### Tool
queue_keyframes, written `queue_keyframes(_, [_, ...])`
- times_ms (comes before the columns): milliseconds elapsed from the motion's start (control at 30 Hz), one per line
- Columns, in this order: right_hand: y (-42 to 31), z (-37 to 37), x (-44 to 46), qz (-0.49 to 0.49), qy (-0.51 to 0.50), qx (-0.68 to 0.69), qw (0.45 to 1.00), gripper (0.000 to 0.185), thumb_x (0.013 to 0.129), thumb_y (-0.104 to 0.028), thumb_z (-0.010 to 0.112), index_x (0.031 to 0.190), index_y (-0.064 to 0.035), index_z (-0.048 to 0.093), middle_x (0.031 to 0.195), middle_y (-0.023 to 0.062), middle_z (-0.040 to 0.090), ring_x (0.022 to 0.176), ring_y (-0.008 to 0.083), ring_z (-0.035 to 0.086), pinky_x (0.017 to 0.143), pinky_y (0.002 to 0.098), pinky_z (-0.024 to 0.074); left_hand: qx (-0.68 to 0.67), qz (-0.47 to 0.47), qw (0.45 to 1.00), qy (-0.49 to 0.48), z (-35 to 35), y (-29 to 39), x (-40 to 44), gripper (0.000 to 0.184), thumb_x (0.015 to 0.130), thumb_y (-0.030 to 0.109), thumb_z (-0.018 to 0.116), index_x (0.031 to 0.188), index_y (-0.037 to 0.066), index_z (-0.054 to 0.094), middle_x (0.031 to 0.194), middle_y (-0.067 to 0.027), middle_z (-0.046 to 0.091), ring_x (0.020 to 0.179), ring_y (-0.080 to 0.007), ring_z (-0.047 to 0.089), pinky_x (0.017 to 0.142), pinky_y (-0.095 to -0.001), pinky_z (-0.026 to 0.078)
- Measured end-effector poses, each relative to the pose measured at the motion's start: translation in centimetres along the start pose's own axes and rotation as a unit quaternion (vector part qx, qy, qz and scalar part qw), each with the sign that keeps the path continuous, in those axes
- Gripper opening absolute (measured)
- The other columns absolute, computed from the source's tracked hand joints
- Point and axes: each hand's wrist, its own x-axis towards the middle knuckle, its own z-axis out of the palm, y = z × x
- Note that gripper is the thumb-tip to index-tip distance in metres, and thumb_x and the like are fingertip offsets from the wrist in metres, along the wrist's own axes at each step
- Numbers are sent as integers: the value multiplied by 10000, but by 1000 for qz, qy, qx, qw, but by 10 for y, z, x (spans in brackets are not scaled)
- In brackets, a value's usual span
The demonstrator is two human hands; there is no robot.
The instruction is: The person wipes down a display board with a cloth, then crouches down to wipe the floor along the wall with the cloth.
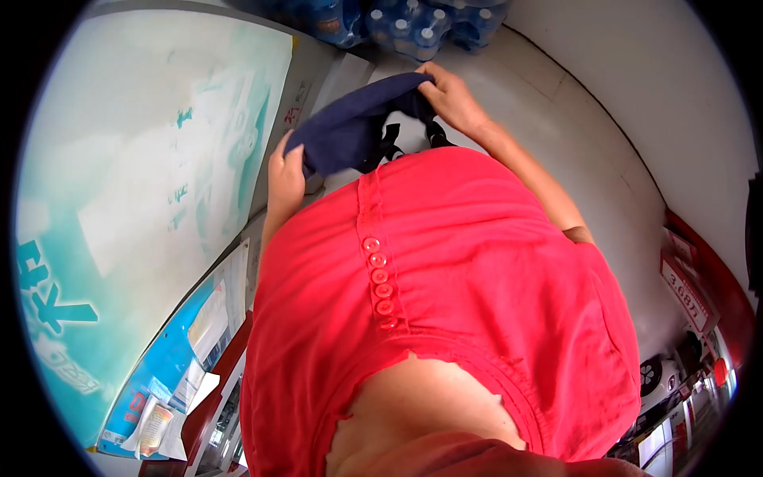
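Note:
A dark navy cloth, soft and folded over, stretches between my two hands in front of my red buttoned top. My left hand grips its lower left end, thumb on the near side. At the upper right end, my right hand pinches the edge between thumb and fingers. The cloth's full shape is hidden by its folds, so its exact kind cannot be told. Below it, my feet in dark strapped shoes show partly past the top's hem.
Shrink-wrapped packs of blue-capped water bottles stand on the floor ahead. A large white and teal panel rises at left, with a blue board holding papers below it. A red-edged price sign is at right. Pale tiles cover the floor.

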Motion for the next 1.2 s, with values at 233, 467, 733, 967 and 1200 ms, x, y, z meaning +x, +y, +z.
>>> queue_keyframes(233, [-12,3,20,14,-14,237,971,208,941,-150,517,1097,-43,604,890,54,646,800,123,594,729,289,490,-324,-290,870,-231,24,44,30,434,893,252,639,1225,-24,599,1168,-97,650,1034,-198,632,927,-319,486])
queue_keyframes(467, [-25,-16,30,-24,-94,114,989,608,889,-245,686,1404,-50,426,1292,194,535,1124,271,563,958,364,454,-412,-273,862,-115,35,53,64,442,938,219,608,1282,-53,549,1215,-115,631,1126,-197,592,987,-325,449])
queue_keyframes(733, [4,-30,59,89,-57,151,983,498,934,-201,628,1379,-43,469,1215,108,588,1110,175,555,938,320,438,-647,-107,751,78,-5,48,178,479,1002,314,479,1315,-47,510,1318,-155,580,1217,-267,560,1048,-403,436])
queue_keyframes(967, [-6,-39,96,86,37,118,989,459,928,-198,641,1337,-35,512,1147,66,614,1027,134,556,887,284,442,-145,132,946,256,-2,11,321,432,955,306,577,1230,-27,566,1271,-174,574,1216,-329,494,1055,-436,367])
queue_keyframes(1200, [1,-31,108,86,132,90,983,383,931,-169,643,1268,-13,553,1074,82,642,987,165,606,888,310,468,304,86,931,180,6,-36,422,539,857,437,640,1024,-74,682,1214,-253,591,1306,-466,359,1085,-659,212])
